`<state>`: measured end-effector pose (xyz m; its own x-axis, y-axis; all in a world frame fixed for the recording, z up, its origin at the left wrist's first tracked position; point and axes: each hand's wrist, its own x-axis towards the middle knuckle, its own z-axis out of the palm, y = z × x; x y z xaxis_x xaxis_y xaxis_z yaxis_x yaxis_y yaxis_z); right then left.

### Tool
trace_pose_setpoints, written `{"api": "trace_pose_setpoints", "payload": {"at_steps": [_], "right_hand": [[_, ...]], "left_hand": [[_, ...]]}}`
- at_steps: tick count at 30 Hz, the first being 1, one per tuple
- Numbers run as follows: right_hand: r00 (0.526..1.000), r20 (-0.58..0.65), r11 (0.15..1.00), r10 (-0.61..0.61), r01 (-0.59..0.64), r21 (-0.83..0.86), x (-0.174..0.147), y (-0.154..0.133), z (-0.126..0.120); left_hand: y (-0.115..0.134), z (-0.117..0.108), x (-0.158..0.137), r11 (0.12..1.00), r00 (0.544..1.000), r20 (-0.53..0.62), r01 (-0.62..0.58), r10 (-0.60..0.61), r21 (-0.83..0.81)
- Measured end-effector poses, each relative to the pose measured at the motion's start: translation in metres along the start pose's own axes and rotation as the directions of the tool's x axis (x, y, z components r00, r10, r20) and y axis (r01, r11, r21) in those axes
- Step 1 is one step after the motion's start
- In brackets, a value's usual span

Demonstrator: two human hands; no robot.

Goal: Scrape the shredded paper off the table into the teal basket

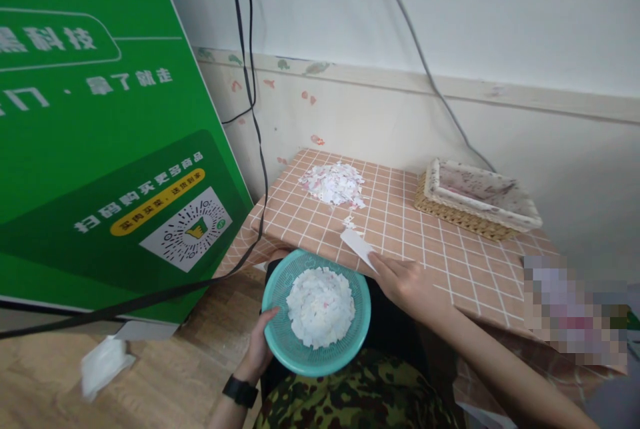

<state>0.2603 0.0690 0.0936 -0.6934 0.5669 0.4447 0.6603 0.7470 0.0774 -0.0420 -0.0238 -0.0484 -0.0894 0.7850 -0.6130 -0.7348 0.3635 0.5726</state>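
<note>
Teal is the colander (pixel 320 359) of paper scraps (pixel 321 308) our curled left hand (pixel 261 339) grips at nine o'clock. At its one o'clock, our right hand (pixel 403 279) pinches a white card (pixel 358 249); a wicker basket (pixel 463 218) sits toward two.

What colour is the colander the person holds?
The colander is turquoise, clearest in the head view.

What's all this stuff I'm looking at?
Table: 1, brown checked, right
Mesh basket: 1, teal, bottom centre
Scrap heaps: 3, mostly white, table and mesh basket
Strip: 1, white, table's front edge
Woven basket: 1, tan, table's right
Panel: 1, green, left
Cables: several, black, grey, by wall
Crumpled item: 1, white, on floor
Pixelated patch: 1, mixed, right
Garment: 1, camouflage, bottom
Watch: 1, black, lower left
Left hand: 1, holding mesh basket
Right hand: 1, holding strip
</note>
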Motion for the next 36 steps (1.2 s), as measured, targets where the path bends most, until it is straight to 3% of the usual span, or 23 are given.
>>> {"api": "trace_pose_setpoints", "payload": {"at_steps": [6,15,23,32,36], "right_hand": [[0.993,-0.011,0.986,0.122,-0.12,0.12,-0.013,0.026,-0.011],[0.925,-0.046,0.91,0.378,-0.363,0.2,0.022,0.04,-0.016],[0.908,0.027,0.869,0.418,-0.408,0.279,0.047,0.038,-0.025],[0.923,0.089,0.856,0.374,-0.38,0.35,0.067,0.039,-0.016],[0.856,-0.031,0.817,0.516,-0.481,0.318,0.068,0.028,-0.016]], "left_hand": [[-0.001,-0.001,0.0,1.0,0.999,0.032,0.006,-0.006,-0.003],[-0.002,-0.002,0.002,1.0,1.0,0.018,-0.014,0.014,-0.001],[-0.002,-0.005,0.003,1.0,1.0,0.015,-0.01,0.011,-0.007],[-0.002,-0.005,0.002,1.0,1.0,0.03,0.005,-0.004,-0.007],[-0.002,-0.005,0.003,1.0,0.999,0.04,0.006,-0.006,-0.007]]}}
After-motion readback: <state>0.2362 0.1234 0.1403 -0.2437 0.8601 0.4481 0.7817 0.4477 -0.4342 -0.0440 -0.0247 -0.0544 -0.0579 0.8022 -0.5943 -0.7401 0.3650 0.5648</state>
